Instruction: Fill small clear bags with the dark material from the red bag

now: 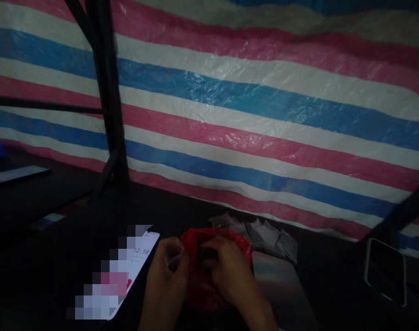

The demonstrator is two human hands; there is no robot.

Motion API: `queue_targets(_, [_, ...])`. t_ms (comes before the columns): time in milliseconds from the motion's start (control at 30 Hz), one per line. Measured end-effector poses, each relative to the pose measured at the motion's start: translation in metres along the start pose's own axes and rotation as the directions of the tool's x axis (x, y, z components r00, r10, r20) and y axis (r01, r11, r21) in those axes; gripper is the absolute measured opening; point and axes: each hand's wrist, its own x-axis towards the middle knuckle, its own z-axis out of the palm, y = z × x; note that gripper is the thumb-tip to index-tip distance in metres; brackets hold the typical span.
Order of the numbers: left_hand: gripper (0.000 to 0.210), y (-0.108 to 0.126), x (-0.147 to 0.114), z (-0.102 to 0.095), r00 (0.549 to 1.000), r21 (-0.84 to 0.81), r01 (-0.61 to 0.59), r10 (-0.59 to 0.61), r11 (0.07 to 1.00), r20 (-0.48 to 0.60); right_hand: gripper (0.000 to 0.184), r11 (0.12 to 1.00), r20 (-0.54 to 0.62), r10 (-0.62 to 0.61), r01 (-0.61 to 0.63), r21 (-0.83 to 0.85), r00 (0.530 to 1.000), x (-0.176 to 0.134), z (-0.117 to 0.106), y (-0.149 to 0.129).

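My left hand (168, 271) is closed around a small clear plastic bag (174, 255), whose mouth gapes upward between thumb and fingers. Right beside it stands an open red plastic bag (209, 287). Over the mouth of this bag, my right hand (228, 269) reaches in with curled fingers. Its fingertips are in dark shadow, so what they pinch cannot be made out. Behind the red bag lie several small flat clear packets (269, 236) in a loose pile.
A lit phone (140, 257), partly pixelated, lies left of my hands. A flat silvery panel (281, 285) is to the right, with a pale-edged dark phone (385, 271) farther right. Dark metal posts (109, 92) stand before a striped plastic sheet (264, 105) behind the black table (154, 202).
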Motion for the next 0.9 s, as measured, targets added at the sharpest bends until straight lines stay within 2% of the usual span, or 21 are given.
queue_targets(100, [0.041, -0.003, 0.001, -0.002, 1.0, 0.016, -0.016, 0.015, 1.0, 0.011, 0.04, 0.985, 0.053, -0.02, 0.011, 0.17, 0.998, 0.002, 0.003, -0.002])
queue_targets(233, [0.043, -0.005, 0.002, -0.004, 0.997, 0.066, -0.079, 0.078, 0.995, 0.017, 0.041, 0.912, 0.157, -0.072, 0.001, 0.41, 0.985, 0.001, 0.0, -0.003])
queue_targets(267, [0.043, -0.006, 0.002, -0.005, 0.995, 0.082, -0.095, 0.094, 0.992, 0.016, 0.042, 0.91, 0.156, -0.055, -0.015, 0.413, 0.986, -0.001, -0.003, -0.001])
queue_targets(333, [0.042, -0.008, 0.003, -0.005, 0.993, 0.114, -0.114, 0.113, 0.987, 0.021, 0.043, 0.949, 0.111, 0.009, -0.043, 0.312, 0.994, -0.004, -0.01, 0.002])
queue_targets(400, [0.04, -0.011, 0.003, -0.005, 0.993, 0.153, -0.116, 0.115, 0.981, 0.015, 0.046, 0.994, 0.035, 0.058, -0.061, 0.095, 0.998, -0.008, -0.018, 0.005])
queue_targets(467, [0.04, -0.014, 0.001, -0.005, 0.994, 0.192, -0.108, 0.111, 0.975, -0.002, 0.049, 0.991, -0.006, 0.054, -0.054, -0.121, 0.999, -0.01, -0.022, 0.004])
queue_targets(567, [0.037, -0.014, -0.001, -0.005, 0.998, 0.187, -0.054, 0.045, 0.981, 0.051, 0.056, 0.968, 0.041, 0.023, -0.012, -0.25, 0.999, -0.012, -0.017, -0.003])
queue_targets(633, [0.036, -0.01, -0.002, -0.006, 0.994, 0.106, 0.028, -0.039, 0.994, 0.1, 0.059, 0.969, 0.071, 0.001, 0.017, -0.247, 0.998, -0.012, -0.01, -0.007])
queue_targets(700, [0.037, -0.004, -0.002, -0.007, 0.989, 0.019, 0.099, -0.101, 0.995, 0.104, 0.058, 0.979, 0.079, -0.013, 0.028, -0.2, 0.997, -0.01, -0.003, -0.007])
queue_targets(900, [0.045, 0.005, 0.004, -0.013, 0.993, -0.016, 0.114, -0.114, 0.993, 0.012, 0.045, 0.99, 0.05, -0.023, 0.016, 0.143, 0.998, -0.006, 0.005, 0.008])
